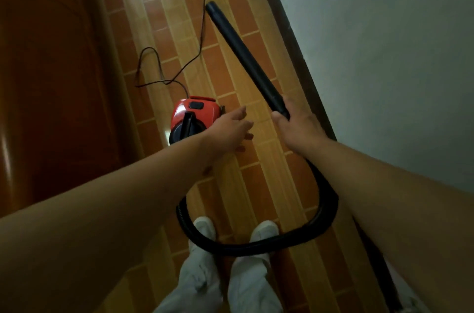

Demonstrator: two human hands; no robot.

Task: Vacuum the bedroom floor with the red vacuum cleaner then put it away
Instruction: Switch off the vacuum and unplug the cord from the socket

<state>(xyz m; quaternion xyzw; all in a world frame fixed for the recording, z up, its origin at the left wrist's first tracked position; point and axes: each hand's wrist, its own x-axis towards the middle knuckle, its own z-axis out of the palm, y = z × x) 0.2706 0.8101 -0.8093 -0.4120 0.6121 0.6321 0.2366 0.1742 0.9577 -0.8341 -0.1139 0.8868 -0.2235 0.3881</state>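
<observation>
The red vacuum cleaner [189,117] sits on the tiled floor, its black handle and black front facing me. My right hand [297,128] grips the lower end of the black wand [243,51], which points up and away over the floor. The black hose [256,241] loops from that hand down past my feet and back toward the cleaner. My left hand [230,130] hovers with relaxed fingers just right of the cleaner, holding nothing. A thin black power cord [202,22] trails from the cleaner's rear toward the top of the view.
A brown wooden door or panel [51,69] fills the left side. A pale wall [384,56] with a dark skirting strip [289,30] runs along the right. My two white-socked feet [233,233] stand on the orange-and-yellow tiles [225,74].
</observation>
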